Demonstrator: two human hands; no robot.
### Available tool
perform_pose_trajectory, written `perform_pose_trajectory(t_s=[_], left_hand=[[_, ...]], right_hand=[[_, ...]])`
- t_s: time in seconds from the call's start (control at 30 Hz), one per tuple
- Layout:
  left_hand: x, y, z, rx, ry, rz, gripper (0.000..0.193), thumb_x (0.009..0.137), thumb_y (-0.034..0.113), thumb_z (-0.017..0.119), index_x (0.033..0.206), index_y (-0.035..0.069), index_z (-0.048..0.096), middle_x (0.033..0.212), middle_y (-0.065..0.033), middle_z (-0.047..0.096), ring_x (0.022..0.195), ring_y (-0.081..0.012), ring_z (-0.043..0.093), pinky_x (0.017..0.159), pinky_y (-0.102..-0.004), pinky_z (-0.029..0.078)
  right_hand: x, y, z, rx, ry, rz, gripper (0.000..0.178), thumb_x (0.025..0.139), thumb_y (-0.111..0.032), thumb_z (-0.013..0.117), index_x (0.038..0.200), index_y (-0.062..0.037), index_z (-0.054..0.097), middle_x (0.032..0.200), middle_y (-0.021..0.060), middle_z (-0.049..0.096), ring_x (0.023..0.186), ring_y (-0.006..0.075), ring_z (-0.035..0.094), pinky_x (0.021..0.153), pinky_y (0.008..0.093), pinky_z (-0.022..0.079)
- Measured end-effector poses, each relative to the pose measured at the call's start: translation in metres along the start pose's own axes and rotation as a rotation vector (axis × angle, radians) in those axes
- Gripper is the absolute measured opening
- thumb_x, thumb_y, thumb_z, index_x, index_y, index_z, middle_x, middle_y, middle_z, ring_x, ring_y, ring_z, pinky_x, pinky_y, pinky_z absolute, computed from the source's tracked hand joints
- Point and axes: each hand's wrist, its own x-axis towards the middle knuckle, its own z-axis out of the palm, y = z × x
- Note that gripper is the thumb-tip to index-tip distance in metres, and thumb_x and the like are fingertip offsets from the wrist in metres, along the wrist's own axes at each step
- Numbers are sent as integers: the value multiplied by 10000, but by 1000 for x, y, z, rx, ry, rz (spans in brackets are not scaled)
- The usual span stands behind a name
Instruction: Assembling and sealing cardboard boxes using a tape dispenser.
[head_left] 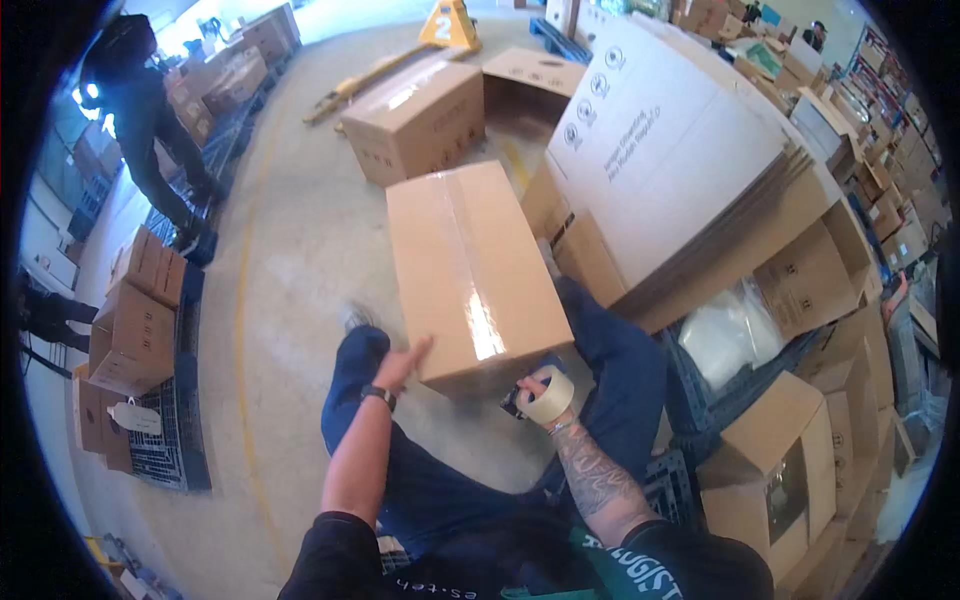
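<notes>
Fingers (pixel 424 345) of outstretched left hand (pixel 397 367) against carton (pixel 478 270)

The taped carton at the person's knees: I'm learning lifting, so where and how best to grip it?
I'd grip the carton by its long sides, palms from left and right: it is longer than wide, its taped top is flat, and no handles show. The left hand is at its left edge; the right hand holds a tape roll, so likely needs freeing first.
</notes>
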Motion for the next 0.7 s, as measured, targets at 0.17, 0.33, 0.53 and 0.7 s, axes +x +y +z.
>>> perform_pose_trajectory(t_s=[0.17, 0.33, 0.53, 0.7], left_hand=[[-4, -21, 31, -206, -76, 189, 950, 946, 774, 667, 1520, 25, 548, 1388, -188, 677, 1199, -357, 709, 884, -559, 642], [-5, -37, 23, -396, -143, 102, 935, 955, 756, 675, 1638, 172, 414, 1596, -154, 521, 1403, -431, 552, 979, -730, 546], [-24, -30, 19, -672, -270, 129, 917, 970, 611, 761, 1691, 266, 312, 1661, -102, 448, 1511, -409, 432, 1064, -777, 446], [-74, -17, 6, -551, -150, 355, 855, 984, 492, 801, 1657, 161, 389, 1534, -91, 580, 1371, -258, 587, 998, -513, 574]], right_hand=[[5, 12, 13, 65, -84, 331, 43, 911, -149, 781, 932, -148, 744, 915, 78, 696, 863, 246, 703, 731, 418, 576], [41, 37, -30, 60, 66, 37, 94, 915, -98, 741, 870, -77, 660, 776, 65, 671, 674, 234, 637, 619, 399, 535], [87, -19, -66, 9, 43, -396, 53, 893, -79, 746, 894, -58, 698, 730, 72, 654, 649, 268, 638, 662, 415, 543], [50, -54, -70, 159, 72, -59, 111, 890, -130, 775, 848, -64, 695, 725, 68, 659, 681, 261, 658, 772, 438, 541]])
